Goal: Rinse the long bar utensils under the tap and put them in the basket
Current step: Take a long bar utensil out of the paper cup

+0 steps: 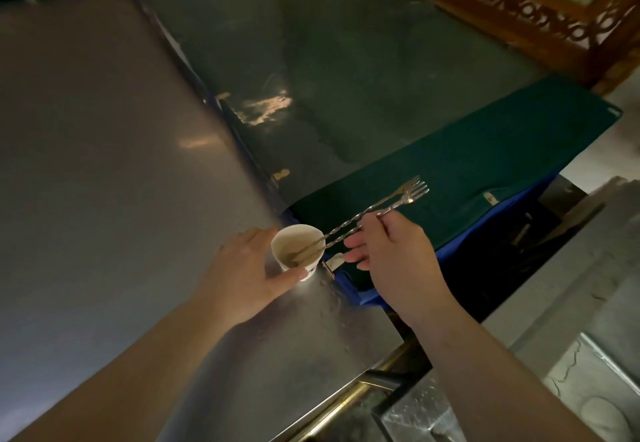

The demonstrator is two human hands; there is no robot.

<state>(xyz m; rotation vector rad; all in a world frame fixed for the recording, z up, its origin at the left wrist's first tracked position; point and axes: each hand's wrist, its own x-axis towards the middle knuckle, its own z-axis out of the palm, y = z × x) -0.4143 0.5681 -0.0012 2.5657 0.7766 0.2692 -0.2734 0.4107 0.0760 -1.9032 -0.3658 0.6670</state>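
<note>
Two long twisted-stem bar utensils (pixel 349 232) with fork ends at the upper right lean in a small white paper cup (pixel 298 251) on the steel counter, their lower ends inside the cup. My right hand (pixel 391 254) pinches the stems just below the fork ends. My left hand (pixel 249 275) wraps around the cup's left side, thumb against its front. No tap or basket is in view.
The steel counter (pixel 104 181) spreads left and toward me. A dark green cloth (pixel 485 164) over a blue bin lies right of the cup. A steel wall rises behind, and a carved wooden frame (pixel 540 15) sits top right. A sink edge (pixel 415 414) shows at the bottom.
</note>
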